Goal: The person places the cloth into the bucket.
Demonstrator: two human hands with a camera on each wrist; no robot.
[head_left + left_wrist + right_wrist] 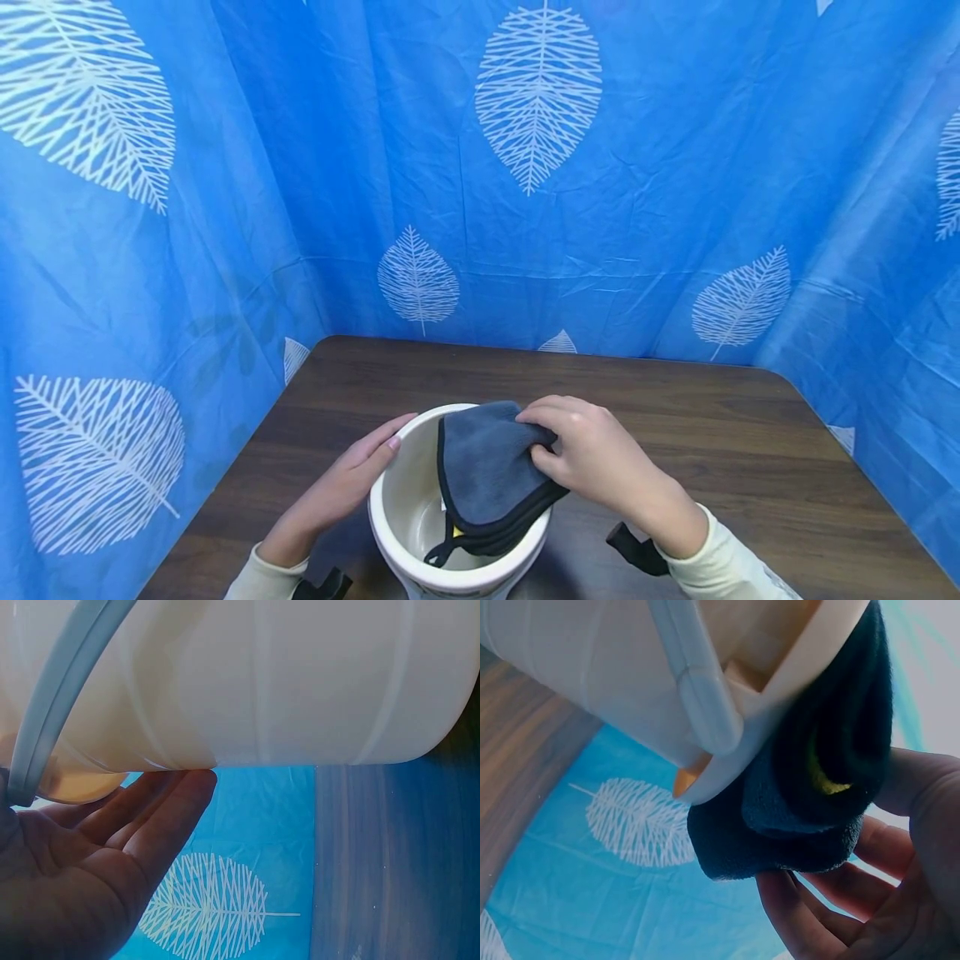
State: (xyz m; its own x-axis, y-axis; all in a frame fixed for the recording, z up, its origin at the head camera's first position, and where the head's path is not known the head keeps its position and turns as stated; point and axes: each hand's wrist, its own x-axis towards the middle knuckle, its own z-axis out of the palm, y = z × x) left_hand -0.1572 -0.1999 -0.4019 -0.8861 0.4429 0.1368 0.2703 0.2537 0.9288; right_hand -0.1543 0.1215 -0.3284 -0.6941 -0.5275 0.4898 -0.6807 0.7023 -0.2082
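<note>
A white bucket (380,510) stands upright at the table's near edge, its pale handle (64,690) lying along its side in the left wrist view. Over its right rim drapes a folded grey cloth (483,467) with black edging and a hanging loop, its lower end inside the bucket. My right hand (588,446) pinches the cloth's right side between thumb and fingers; a yellow patch shows among the folds (829,776) in the right wrist view. My left hand (356,471) rests against the bucket's left rim, fingers straight along the outside wall.
The dark wooden table (675,417) extends behind and to both sides of the bucket. Blue curtains (637,167) with white leaf prints hang along its back and sides. Black straps (637,550) circle both wrists.
</note>
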